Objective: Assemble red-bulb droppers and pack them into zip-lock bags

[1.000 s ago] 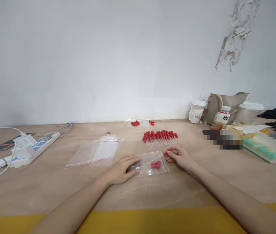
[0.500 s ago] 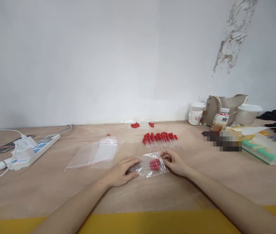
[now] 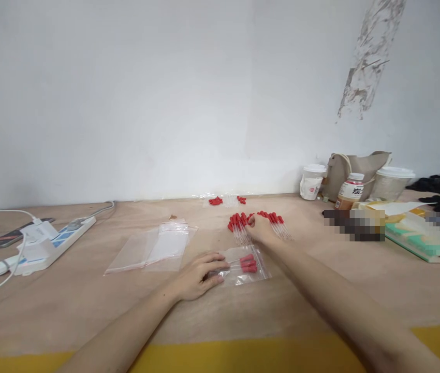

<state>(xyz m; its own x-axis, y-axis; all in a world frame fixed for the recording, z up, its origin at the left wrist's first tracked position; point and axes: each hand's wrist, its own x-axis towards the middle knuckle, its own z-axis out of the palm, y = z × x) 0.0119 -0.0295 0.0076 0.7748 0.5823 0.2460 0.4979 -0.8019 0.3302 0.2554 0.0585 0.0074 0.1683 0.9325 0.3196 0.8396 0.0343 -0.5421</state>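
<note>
A clear zip bag (image 3: 239,280) lies flat on the table, holding several droppers (image 3: 248,263) with red rubber bulbs toward its right end. My left hand (image 3: 200,275) grips the bag's left end, thumb on the near side and fingers over the top. Just beyond the bag runs a row of loose droppers (image 3: 238,224), red bulbs facing the wall and thin clear tubes toward me. My right hand (image 3: 261,229) is in the middle of this row, its thumb and fingertips pinched at a red bulb. The hand covers part of the row.
Flat clear bags (image 3: 167,241) lie to the left, with a power strip (image 3: 62,241) and white cables beyond. Small red bulbs (image 3: 215,201) sit in plastic near the wall. At right are paper cups (image 3: 312,182), a bottle (image 3: 350,191), a beige bag (image 3: 367,163) and a green book (image 3: 418,241).
My right hand has let go of the bag's right end and moved away from me to the row of droppers. My left hand stays on the bag.
</note>
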